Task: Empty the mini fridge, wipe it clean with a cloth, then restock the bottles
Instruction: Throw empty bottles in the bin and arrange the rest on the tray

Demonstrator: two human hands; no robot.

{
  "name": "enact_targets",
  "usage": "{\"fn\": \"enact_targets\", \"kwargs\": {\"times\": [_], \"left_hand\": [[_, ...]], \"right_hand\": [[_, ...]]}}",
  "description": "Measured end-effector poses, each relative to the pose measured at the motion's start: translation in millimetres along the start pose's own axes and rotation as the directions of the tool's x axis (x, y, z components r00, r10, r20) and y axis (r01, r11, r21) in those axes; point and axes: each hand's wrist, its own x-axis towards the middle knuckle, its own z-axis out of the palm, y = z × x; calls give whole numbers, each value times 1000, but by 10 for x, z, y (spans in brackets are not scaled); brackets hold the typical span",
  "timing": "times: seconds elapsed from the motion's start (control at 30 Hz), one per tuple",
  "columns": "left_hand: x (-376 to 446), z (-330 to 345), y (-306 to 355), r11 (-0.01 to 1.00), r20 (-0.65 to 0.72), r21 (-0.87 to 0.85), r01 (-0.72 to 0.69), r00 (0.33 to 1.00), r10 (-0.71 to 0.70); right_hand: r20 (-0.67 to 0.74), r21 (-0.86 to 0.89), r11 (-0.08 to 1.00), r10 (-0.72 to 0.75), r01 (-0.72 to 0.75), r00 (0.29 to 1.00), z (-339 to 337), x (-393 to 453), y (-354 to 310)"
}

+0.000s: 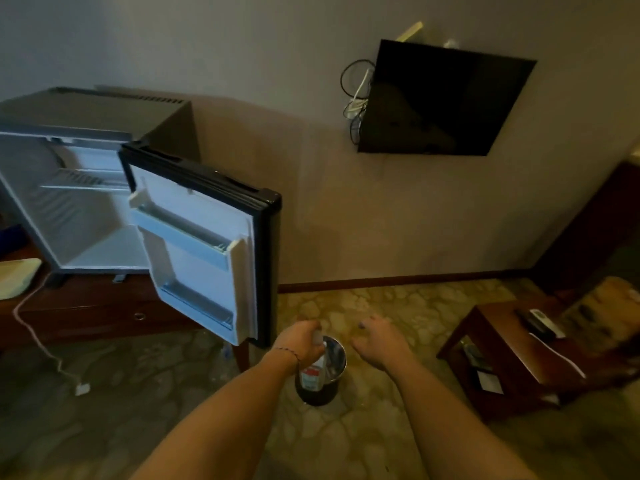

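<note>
The mini fridge (72,188) stands at the left on a low wooden cabinet, its door (204,251) swung wide open. No bottles show on its wire shelf or in the door racks. My left hand (301,344) grips the top of a clear plastic bottle (313,372) with a red and white label, held upright over a round metal bin (323,372) on the floor. My right hand (377,341) hovers to the right of the bin, fingers loosely spread, holding nothing.
A dark wooden side table (512,344) with remote controls stands at the right. A television (440,98) hangs on the wall. A white cable (38,341) trails across the patterned floor at the left. A pale yellow object (15,277) lies on the cabinet's left end.
</note>
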Motion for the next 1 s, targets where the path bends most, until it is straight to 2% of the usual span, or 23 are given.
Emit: {"fn": "enact_targets", "kwargs": {"times": [0.1,0.23,0.33,0.57,0.8,1.0], "left_hand": [[378,93,124,1000,49,-4,11,999,-11],[1020,31,222,996,-54,72,-45,997,49],[1470,-35,257,991,-55,123,-61,996,68],[2238,-37,215,995,-50,100,-6,999,11],[2876,503,-32,987,-27,88,133,991,-132],[3637,1422,-479,975,-48,60,212,977,-209]], "right_hand": [[22,-14,1000,-20,20,1000,-54,336,140],[22,-25,998,-55,55,998,-130,893,282],[30,-64,996,-58,60,998,-245,1285,429],[55,-63,997,-48,52,997,-292,2149,718],[148,-60,987,-137,148,979,231,3020,902],[174,-16,979,-197,203,965,1193,3896,1250]]}}
